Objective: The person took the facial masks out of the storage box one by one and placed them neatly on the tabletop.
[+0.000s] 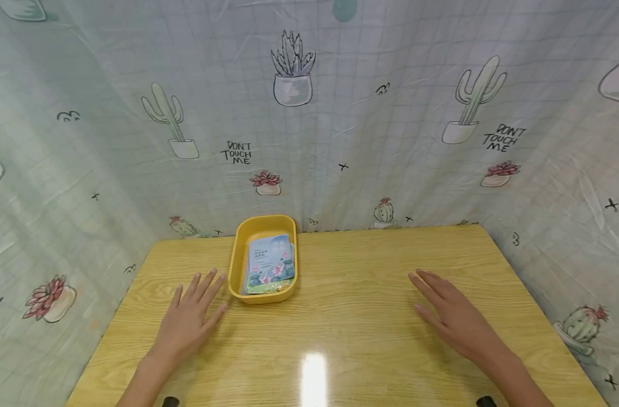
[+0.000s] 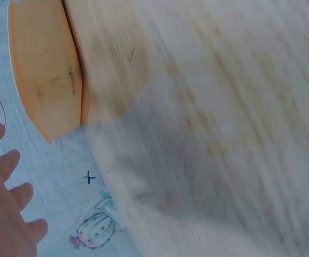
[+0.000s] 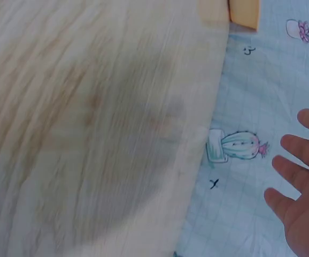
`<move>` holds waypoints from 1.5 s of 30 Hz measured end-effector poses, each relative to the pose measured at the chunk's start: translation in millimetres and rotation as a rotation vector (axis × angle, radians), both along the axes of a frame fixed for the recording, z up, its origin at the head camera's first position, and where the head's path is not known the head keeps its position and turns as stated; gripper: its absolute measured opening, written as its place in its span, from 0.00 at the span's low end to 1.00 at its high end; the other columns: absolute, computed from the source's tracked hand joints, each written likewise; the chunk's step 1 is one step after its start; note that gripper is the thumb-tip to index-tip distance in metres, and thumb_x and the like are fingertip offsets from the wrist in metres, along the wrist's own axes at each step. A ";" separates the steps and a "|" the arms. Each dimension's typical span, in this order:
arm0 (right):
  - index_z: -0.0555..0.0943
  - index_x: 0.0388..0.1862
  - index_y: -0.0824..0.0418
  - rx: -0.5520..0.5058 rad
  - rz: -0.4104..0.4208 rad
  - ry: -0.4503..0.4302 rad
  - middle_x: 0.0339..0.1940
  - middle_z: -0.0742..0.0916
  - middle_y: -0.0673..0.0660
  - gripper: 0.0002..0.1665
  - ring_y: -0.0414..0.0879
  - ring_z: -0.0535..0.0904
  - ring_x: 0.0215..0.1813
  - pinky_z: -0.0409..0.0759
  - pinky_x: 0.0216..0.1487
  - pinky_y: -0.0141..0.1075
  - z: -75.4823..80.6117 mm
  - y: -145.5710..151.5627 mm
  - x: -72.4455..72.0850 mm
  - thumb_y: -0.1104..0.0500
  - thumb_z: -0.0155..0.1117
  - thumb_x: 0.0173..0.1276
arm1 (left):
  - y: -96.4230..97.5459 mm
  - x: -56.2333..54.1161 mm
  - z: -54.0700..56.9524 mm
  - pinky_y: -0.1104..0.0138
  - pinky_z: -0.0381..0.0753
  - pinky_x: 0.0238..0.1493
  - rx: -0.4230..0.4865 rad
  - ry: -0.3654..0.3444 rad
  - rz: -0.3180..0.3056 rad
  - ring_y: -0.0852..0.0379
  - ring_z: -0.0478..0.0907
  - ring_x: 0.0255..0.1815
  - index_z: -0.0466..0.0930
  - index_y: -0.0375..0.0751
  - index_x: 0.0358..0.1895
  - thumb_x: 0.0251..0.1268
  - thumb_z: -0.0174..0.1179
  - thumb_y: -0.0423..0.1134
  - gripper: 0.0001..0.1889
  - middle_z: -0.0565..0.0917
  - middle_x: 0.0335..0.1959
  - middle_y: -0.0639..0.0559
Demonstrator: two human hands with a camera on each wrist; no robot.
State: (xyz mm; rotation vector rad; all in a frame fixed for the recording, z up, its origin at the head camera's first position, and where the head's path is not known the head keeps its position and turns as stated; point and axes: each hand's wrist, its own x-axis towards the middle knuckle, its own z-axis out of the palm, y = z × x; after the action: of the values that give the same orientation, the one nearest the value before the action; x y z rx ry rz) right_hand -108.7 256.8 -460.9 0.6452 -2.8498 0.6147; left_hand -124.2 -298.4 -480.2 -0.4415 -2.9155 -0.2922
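My left hand (image 1: 187,319) hovers over the left part of the table, fingers spread and holding nothing. Just to its right stands a yellow plastic bin (image 1: 231,271) with rounded corners. Inside the bin lies a stack of flat packets; the top one is a pale blue packet (image 1: 271,260) with pink flowers, and a green-edged packet (image 1: 263,288) shows beneath it. Over the right part of the table is my right hand (image 1: 457,319), fingers extended, with nothing in it and far from the bin. The left wrist view shows the bin's outer wall (image 2: 50,69) beyond the fingers.
The wood-grain table (image 1: 360,305) carries a bright light reflection near its front. A pale curtain (image 1: 340,124) printed with cacti and lettering hangs behind the table and along both sides. The bin stands close to the table's back edge.
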 end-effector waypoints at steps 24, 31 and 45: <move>0.66 0.79 0.59 -0.035 0.009 -0.105 0.78 0.69 0.63 0.34 0.64 0.63 0.77 0.68 0.69 0.63 3.2 -35.6 -11.4 0.48 0.56 0.81 | -14.8 -37.9 13.2 0.28 0.51 0.70 0.471 -0.266 -0.035 0.28 0.47 0.80 0.45 0.56 0.84 0.83 0.47 0.51 0.34 0.49 0.83 0.38; 0.67 0.79 0.57 -0.073 0.042 -0.090 0.76 0.72 0.61 0.33 0.62 0.67 0.75 0.71 0.68 0.62 4.7 -47.1 -20.9 0.49 0.59 0.79 | -13.1 -46.7 14.4 0.27 0.51 0.70 0.561 -0.362 -0.022 0.27 0.45 0.80 0.42 0.58 0.84 0.84 0.43 0.54 0.33 0.47 0.83 0.38; 0.70 0.77 0.51 -0.175 0.095 -0.154 0.74 0.75 0.56 0.32 0.58 0.71 0.73 0.73 0.69 0.58 12.8 -78.5 -35.4 0.43 0.58 0.79 | -8.6 -65.1 7.7 0.30 0.48 0.73 0.765 -0.455 -0.056 0.32 0.41 0.82 0.42 0.56 0.84 0.85 0.41 0.55 0.33 0.43 0.84 0.41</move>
State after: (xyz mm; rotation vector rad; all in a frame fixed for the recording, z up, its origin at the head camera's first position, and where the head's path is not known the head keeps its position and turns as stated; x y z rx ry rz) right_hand -144.1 178.4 -448.1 0.7358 -2.8720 0.9566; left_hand -189.3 -307.0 -472.5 -0.3513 -2.8659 -1.6143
